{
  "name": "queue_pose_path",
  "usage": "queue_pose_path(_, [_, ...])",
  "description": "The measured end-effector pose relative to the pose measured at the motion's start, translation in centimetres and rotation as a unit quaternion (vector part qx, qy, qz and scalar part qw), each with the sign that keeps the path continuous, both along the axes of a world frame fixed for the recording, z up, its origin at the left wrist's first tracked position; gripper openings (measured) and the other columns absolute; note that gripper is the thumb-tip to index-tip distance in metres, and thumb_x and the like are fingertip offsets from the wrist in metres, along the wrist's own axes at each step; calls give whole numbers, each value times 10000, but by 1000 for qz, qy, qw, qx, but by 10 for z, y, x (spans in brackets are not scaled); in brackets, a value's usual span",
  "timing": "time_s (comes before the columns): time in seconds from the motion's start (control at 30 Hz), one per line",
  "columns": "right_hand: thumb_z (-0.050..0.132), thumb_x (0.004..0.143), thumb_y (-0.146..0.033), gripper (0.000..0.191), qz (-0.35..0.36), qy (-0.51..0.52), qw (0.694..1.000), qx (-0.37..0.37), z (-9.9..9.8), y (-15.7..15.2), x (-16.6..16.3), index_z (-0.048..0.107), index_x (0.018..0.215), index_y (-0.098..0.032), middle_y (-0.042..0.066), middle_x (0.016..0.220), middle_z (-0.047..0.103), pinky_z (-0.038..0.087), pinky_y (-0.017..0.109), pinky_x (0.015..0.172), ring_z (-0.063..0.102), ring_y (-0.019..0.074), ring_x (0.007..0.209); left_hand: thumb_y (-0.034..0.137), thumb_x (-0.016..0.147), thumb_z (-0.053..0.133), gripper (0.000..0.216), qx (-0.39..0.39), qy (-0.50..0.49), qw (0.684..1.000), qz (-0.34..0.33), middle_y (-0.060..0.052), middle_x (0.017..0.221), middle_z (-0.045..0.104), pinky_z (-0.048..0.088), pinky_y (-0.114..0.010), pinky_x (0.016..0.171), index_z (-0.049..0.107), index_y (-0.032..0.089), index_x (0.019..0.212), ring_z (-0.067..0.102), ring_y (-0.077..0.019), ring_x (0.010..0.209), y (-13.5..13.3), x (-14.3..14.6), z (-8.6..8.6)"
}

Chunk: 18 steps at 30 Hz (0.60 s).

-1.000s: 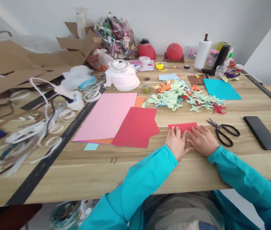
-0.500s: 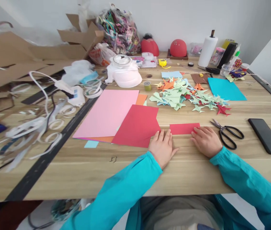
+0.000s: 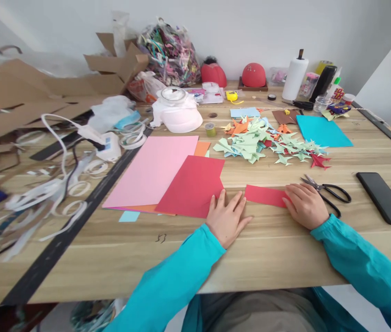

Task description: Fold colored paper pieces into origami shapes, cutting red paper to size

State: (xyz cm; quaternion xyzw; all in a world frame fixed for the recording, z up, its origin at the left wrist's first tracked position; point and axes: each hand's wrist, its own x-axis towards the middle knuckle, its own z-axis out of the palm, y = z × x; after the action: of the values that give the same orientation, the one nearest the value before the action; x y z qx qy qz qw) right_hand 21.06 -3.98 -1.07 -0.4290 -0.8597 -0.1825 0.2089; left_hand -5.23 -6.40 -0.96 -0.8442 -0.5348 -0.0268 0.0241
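A narrow red paper strip [image 3: 265,195] lies tilted on the wooden table between my hands. My right hand [image 3: 306,205] has its fingers closed over the strip's right end, with the thumb at the lower edge; what the fingertips do beneath is hidden. Flat and spread, my left hand [image 3: 226,216] rests at the lower right corner of a larger red paper sheet [image 3: 192,184], its fingertips near the strip's left end. Under that sheet are a pink sheet [image 3: 157,166] and an orange one [image 3: 202,148]. Black-handled scissors [image 3: 327,188] lie beside my right hand, partly covered by it.
Folded paper stars [image 3: 251,143] are heaped behind the strip, beside a blue sheet [image 3: 323,131]. A phone [image 3: 385,198] lies at the right. A thread spool [image 3: 210,129] stands behind the sheets. White strips and cables [image 3: 39,189] clutter the left side.
My right hand has shifted slightly right and closed over the strip's end, and the strip has turned so its right end sits lower. The larger red sheet has straightened over the piece below. The view tilted slightly.
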Motion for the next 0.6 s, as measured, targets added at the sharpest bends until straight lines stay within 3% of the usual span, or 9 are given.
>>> queue_pose_path(0.07, [544, 908, -294, 246, 33, -5, 999, -38, 1, 2, -9, 692, 1018, -132, 123, 1089, 701, 469, 362, 875, 619, 237, 1031, 513, 902, 448, 510, 19, 2, 1000, -11, -99, 1428, 478, 355, -648, 1020, 570, 210, 1292, 395, -422, 1302, 3, -1, 1])
queue_pose_path(0.13, [553, 906, -313, 229, 64, -11, 996, -57, 1, 6, -17, 696, 981, -150, 112, 1066, 705, 479, 356, 838, 621, 233, 998, 450, 900, 493, 427, 51, 7, 998, -40, -133, 1407, 494, 359, -604, 1038, 640, 161, 1178, 423, -385, 1293, 10, 3, 4])
queue_pose_path(0.3, [519, 923, -222, 190, 114, -32, 993, -13, 2, 19, -23, 679, 859, -141, 107, 930, 719, 470, 345, 760, 627, 209, 856, 209, 874, 559, 169, 133, -10, 975, -178, -139, 1202, 633, 466, -396, 911, 678, 118, 952, 579, -269, 1112, 42, 29, 6])
queue_pose_path(0.43, [434, 934, -105, 236, 135, -36, 990, 8, 8, 29, -25, 649, 840, -128, 86, 845, 715, 454, 330, 770, 617, 170, 771, 100, 877, 487, 210, 170, -27, 965, -199, -72, 769, 658, 440, -361, 655, 636, 144, 736, 622, -218, 760, 65, 50, 0])
queue_pose_path(0.6, [392, 936, -86, 272, 136, -21, 990, 30, 7, 38, -39, 634, 822, -135, 80, 809, 706, 441, 345, 807, 601, 162, 743, 124, 869, 501, 193, 234, -82, 948, -199, -75, 714, 618, 395, -371, 637, 609, 137, 709, 576, -214, 704, 72, 53, -14])
